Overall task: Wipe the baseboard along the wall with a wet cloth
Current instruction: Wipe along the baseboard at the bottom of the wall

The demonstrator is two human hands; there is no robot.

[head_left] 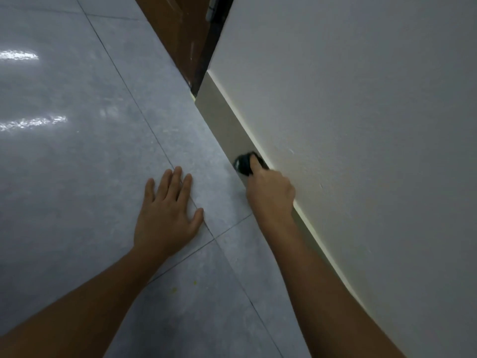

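Observation:
A pale grey baseboard [223, 117] runs diagonally along the foot of the white wall [348, 125], from the upper middle down to the lower right. My right hand [269, 193] presses a small dark bunched cloth [244, 164] against the baseboard, with one finger stretched over the cloth. Most of the cloth is hidden under that hand. My left hand [167, 213] lies flat on the floor, palm down, fingers spread, holding nothing.
Glossy grey floor tiles [77, 151] with thin dark joints fill the left side. A brown wooden door [178, 29] and its dark frame stand where the baseboard ends at the top. Small yellow specks [174, 289] lie on the tile near my left forearm.

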